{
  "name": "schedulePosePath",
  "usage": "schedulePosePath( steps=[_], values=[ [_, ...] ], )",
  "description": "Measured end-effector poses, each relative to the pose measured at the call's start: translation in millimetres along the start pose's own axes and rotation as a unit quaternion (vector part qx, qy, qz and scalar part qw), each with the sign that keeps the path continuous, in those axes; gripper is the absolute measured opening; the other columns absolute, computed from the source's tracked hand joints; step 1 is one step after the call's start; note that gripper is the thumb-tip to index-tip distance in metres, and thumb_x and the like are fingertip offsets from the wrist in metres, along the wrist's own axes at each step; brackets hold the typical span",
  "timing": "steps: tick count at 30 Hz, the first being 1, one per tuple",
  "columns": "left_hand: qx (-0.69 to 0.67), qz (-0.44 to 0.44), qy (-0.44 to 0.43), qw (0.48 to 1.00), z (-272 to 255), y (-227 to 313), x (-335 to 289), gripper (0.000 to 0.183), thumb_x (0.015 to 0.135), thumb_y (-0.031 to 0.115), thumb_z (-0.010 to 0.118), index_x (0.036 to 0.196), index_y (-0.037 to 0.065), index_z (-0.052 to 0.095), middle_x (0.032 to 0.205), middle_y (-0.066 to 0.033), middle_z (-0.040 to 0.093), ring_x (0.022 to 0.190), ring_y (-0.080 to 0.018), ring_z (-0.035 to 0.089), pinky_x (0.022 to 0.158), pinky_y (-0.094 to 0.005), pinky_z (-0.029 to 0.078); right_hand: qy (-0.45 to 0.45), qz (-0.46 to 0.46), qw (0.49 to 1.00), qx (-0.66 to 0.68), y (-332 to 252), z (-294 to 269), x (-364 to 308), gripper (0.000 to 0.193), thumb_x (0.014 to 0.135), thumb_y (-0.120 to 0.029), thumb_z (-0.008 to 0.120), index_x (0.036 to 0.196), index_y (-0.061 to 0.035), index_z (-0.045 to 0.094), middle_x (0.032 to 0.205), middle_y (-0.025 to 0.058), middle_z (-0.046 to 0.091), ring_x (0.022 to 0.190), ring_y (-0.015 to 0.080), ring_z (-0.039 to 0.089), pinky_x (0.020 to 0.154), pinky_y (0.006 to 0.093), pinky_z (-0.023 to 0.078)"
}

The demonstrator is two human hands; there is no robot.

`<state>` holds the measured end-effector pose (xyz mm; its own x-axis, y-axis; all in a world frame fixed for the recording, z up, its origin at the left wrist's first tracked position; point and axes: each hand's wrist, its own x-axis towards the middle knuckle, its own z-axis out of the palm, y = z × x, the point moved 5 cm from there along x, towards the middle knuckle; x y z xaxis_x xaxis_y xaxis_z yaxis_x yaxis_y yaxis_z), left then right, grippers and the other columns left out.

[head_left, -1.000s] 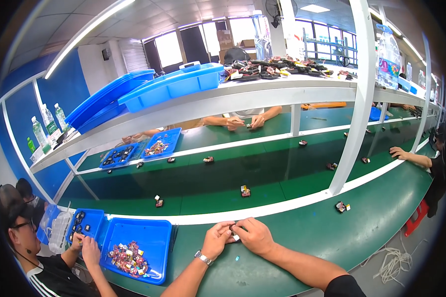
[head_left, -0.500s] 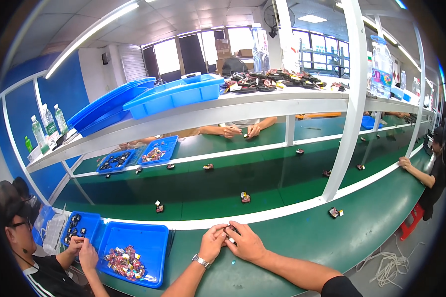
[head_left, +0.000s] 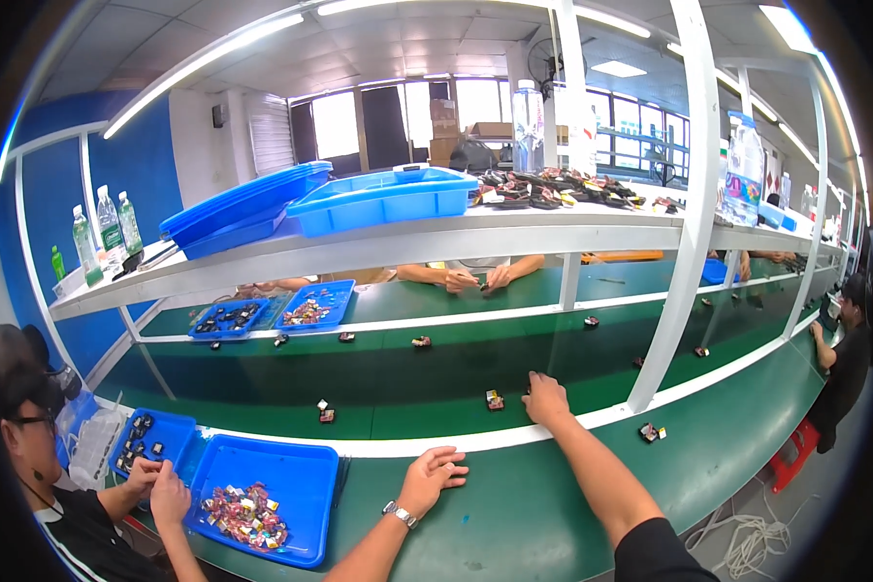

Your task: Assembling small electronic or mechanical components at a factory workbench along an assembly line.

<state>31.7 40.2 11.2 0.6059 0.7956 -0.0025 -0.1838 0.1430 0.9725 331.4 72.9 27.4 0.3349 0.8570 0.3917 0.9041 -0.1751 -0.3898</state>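
Observation:
My right hand (head_left: 548, 400) reaches over the white rail onto the green conveyor belt, fingers curled down and together. What lies in its fingertips is mostly hidden. Just left of it sits a small dark-red and black electronic part (head_left: 495, 400) with a yellow-and-white label. My left hand (head_left: 435, 482), with a metal watch at the wrist, hovers at the near green worktop (head_left: 514, 514); its fingers are loosely stretched and nothing shows in them. Another such part (head_left: 653, 433) lies on the worktop, to the right of my right forearm.
At left, a blue tray (head_left: 322, 504) holds a heap of small parts; behind it stands another blue tray (head_left: 186, 430) with black pieces. A co-worker (head_left: 44, 466) works beside them. A white upright post (head_left: 684, 252) rises at right. Several parts, including one (head_left: 326, 412), are on the belt.
My hands, together around a small part before, have parted. The right went forward and right over the belt; the left stayed near the worktop and its fingers loosened. The view shifted slightly.

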Motion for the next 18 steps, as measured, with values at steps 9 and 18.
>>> schedulePosePath(
  steps=[9,18],
  values=[
    [-0.01,0.003,-0.026,1.0,-4,-3,2,0.028,0.098,0.005,0.047,0.125,-0.004,0.048,0.117,-0.0187,0.062,0.094,-0.0214,0.066,0.077,-0.0309,0.058,0.068,0.061,0.996,-0.001,-55,33,-21,0.053,0.073,-0.026,0.079,0.109,0.0033,0.053,0.103,0.0197,0.06,0.1,0.0365,0.056,0.086,0.0439,0.047],
    [-0.064,-0.082,-0.084,0.991,-17,-5,1,0.043,0.105,0.03,0.038,0.13,-0.003,0.049,0.111,-0.0145,0.063,0.086,-0.0189,0.064,0.077,-0.0312,0.054,-0.171,-0.237,0.902,0.319,-136,-33,-119,0.063,0.081,-0.006,0.069,0.138,-0.0079,0.045,0.128,0.0126,0.056,0.121,0.03,0.048,0.105,0.0389,0.04]
  ],
)
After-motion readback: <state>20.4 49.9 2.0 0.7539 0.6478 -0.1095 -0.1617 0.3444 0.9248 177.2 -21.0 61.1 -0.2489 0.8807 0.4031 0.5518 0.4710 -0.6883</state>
